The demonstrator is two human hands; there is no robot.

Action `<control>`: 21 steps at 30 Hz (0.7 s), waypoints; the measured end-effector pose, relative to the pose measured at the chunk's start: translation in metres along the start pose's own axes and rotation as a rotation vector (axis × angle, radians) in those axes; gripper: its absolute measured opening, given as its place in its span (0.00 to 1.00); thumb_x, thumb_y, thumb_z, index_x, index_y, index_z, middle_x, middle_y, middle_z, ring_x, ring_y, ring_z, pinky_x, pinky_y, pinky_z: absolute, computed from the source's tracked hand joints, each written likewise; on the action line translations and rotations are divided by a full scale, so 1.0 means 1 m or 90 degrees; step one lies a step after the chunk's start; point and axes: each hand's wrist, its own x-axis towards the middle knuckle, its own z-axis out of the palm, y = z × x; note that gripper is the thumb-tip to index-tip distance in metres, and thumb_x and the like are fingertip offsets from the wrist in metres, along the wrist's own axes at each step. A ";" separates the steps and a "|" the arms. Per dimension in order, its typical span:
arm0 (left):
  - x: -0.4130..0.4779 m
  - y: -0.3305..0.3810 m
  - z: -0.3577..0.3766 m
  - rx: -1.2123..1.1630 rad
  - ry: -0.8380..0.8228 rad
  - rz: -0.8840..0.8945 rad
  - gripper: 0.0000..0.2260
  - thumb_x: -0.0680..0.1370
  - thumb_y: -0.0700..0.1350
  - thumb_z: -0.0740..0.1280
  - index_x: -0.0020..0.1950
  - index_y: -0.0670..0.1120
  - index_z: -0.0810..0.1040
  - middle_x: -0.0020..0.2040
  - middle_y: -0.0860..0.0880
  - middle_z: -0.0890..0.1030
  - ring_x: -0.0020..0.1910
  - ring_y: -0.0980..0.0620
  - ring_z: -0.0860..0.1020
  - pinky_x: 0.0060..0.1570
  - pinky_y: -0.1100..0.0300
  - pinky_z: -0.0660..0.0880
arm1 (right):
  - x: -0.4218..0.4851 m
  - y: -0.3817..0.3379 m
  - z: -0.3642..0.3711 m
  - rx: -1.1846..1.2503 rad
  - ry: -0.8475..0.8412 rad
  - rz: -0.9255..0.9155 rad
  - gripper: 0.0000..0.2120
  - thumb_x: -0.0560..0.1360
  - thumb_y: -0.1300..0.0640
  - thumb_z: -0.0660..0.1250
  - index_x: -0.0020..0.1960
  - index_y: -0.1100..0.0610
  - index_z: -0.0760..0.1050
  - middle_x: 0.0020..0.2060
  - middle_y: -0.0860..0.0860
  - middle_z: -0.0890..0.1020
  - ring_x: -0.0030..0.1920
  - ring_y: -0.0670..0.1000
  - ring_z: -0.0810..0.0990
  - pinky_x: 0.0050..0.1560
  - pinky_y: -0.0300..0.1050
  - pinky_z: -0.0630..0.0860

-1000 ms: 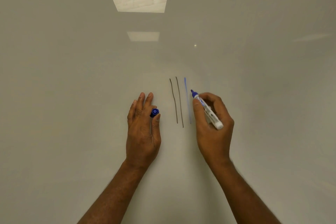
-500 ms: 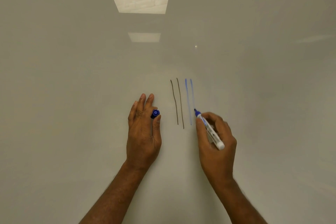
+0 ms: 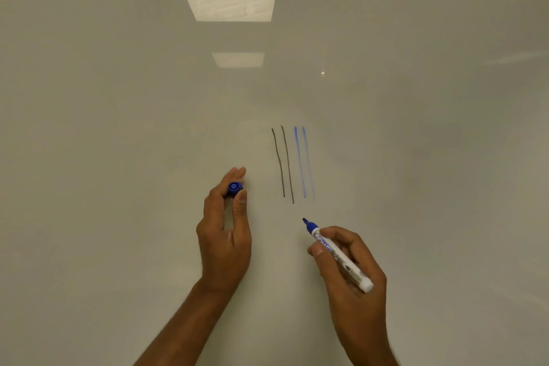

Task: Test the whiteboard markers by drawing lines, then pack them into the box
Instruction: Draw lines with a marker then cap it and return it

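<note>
Whiteboard [image 3: 118, 157], R hand [image 3: 353, 303] grips blue marker [image 3: 337, 257], L hand [image 3: 222, 235] pinches cap [image 3: 234, 187]

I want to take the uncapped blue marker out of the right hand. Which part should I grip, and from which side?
Probably the white rear end of the blue marker, coming from the lower right: it sticks out free past the right hand, while the inky tip points up-left.
</note>
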 end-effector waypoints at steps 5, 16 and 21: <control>-0.016 0.042 -0.008 -0.152 0.041 -0.255 0.10 0.85 0.46 0.60 0.64 0.47 0.75 0.53 0.51 0.87 0.55 0.51 0.85 0.59 0.59 0.79 | -0.014 -0.003 0.005 0.060 -0.075 0.062 0.11 0.78 0.52 0.66 0.57 0.55 0.79 0.48 0.49 0.86 0.51 0.53 0.84 0.41 0.42 0.80; -0.037 0.060 -0.017 -0.565 -0.004 -0.663 0.14 0.85 0.42 0.59 0.69 0.45 0.76 0.59 0.36 0.84 0.57 0.40 0.84 0.51 0.48 0.84 | -0.036 -0.013 0.012 0.059 -0.152 0.054 0.13 0.77 0.49 0.62 0.58 0.49 0.80 0.52 0.40 0.84 0.52 0.47 0.82 0.43 0.37 0.79; -0.051 0.067 -0.015 -0.617 -0.028 -0.709 0.14 0.84 0.42 0.60 0.68 0.45 0.77 0.59 0.35 0.83 0.54 0.41 0.85 0.51 0.50 0.84 | -0.042 -0.014 0.012 0.044 -0.145 0.074 0.13 0.76 0.49 0.62 0.58 0.46 0.79 0.52 0.36 0.83 0.54 0.43 0.82 0.49 0.36 0.79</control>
